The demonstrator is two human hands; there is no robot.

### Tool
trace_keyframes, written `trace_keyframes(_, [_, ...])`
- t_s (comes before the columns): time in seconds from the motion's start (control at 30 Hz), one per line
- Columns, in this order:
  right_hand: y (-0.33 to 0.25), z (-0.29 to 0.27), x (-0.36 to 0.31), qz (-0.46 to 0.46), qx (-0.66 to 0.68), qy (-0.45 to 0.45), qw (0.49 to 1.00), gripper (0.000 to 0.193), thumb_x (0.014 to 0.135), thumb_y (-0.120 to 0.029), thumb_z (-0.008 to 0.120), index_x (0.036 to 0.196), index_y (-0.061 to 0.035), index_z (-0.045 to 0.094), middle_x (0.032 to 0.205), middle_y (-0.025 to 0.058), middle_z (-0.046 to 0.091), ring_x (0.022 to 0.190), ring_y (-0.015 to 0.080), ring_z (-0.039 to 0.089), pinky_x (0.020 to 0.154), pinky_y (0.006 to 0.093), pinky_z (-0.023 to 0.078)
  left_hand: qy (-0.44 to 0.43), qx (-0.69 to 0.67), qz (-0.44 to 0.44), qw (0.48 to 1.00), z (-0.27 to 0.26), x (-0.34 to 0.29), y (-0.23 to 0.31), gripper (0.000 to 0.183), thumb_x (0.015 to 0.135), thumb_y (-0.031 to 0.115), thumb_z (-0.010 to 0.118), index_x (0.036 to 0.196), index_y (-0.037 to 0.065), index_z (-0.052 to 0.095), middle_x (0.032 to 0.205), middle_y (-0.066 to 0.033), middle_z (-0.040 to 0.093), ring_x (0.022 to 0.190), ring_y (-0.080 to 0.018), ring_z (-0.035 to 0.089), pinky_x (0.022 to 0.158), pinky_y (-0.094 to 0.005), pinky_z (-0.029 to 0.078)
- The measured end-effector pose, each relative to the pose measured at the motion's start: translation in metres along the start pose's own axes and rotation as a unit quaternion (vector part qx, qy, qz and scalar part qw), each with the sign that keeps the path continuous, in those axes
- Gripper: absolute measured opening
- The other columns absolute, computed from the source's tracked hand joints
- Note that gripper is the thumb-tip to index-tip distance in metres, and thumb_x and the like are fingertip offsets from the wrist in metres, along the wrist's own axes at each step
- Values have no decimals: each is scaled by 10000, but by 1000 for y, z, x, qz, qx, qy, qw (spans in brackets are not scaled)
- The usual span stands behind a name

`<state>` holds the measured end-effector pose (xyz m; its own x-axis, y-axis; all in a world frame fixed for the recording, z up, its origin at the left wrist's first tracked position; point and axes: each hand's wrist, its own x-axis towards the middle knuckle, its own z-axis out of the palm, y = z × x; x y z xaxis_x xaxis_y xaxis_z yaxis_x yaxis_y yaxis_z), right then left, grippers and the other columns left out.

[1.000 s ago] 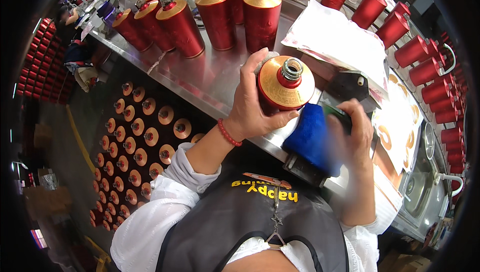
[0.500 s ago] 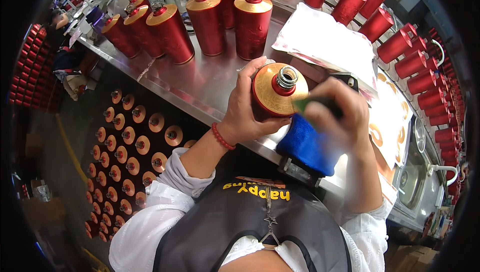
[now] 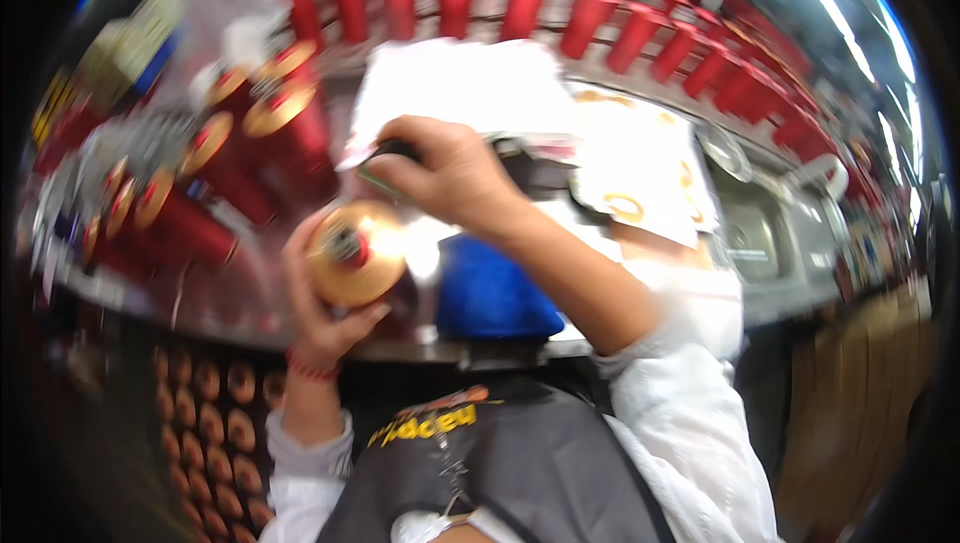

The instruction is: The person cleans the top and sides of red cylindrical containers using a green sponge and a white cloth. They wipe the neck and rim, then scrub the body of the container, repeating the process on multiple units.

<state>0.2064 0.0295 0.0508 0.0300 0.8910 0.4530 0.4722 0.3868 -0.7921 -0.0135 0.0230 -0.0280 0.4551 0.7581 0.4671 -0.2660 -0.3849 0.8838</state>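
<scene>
My left hand (image 3: 315, 308) wraps round a red bottle with a gold shoulder (image 3: 378, 253) and a clear threaded glass neck. The bottle tilts with its neck toward me, over the metal table. Beyond the bottle and a little to its right, my right hand (image 3: 440, 168) is closed on a small dark object with a green edge (image 3: 385, 168). Motion blur and my fingers hide its exact kind. It looks apart from the bottle. A blue cloth-covered pad (image 3: 500, 288) lies at the table edge, to the right of the bottle.
Several red bottles (image 3: 285, 133) stand on the table at left. Behind it runs a row of red bottles (image 3: 525, 3). White paper (image 3: 460, 83) and sheets with gold rings (image 3: 640, 163) lie ahead. A sink (image 3: 760, 233) is at right; gold-topped bottles (image 3: 215, 418) fill the lower left.
My view has swung to the right. My right hand and its green-edged object have moved off the gold shoulder to beyond the bottle. My left hand still holds the bottle.
</scene>
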Motion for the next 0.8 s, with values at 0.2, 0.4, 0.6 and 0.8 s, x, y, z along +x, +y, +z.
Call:
trace_keyframes(0.2, [-19, -6, -17, -24, -39, -24, 999, 314, 829, -233, 774, 1010, 3, 675, 901, 211, 707, 891, 301, 708, 818, 382, 537, 78, 98, 33, 992, 28, -14, 15, 1176, 752, 669, 775, 1534, 3, 202, 1445, -164, 376, 1324, -272, 452, 1085, -384, 417])
trace_keyframes(0.4, [-20, -17, -25, -21, -49, 22, 998, 327, 836, -259, 766, 983, 9, 649, 933, 218, 700, 906, 321, 702, 811, 387, 537, 54, 57, 19, 997, 38, -16, 15, 1180, 682, 660, 833, 1487, 8, 267, 1394, -152, 420, 1277, -265, 493, 1062, -373, 439])
trace_keyframes(0.6, [-20, -18, -26, -76, -47, 43, 995, 236, 828, -174, 779, 955, -12, 664, 887, 180, 693, 852, 293, 692, 776, 357, 531, 8, 28, -36, 999, 38, -9, 29, 1241, 666, 696, 817, 1516, 11, 227, 1416, -170, 436, 1290, -284, 490, 1077, -397, 428])
trace_keyframes(0.8, [-22, -9, -31, -79, 34, 28, 996, 266, 804, -191, 788, 931, 8, 665, 855, 207, 693, 806, 332, 697, 733, 374, 545, 77, 129, 39, 988, 47, -18, 29, 1178, 730, 750, 727, 1506, -7, 269, 1413, -173, 414, 1296, -286, 475, 1080, -402, 408])
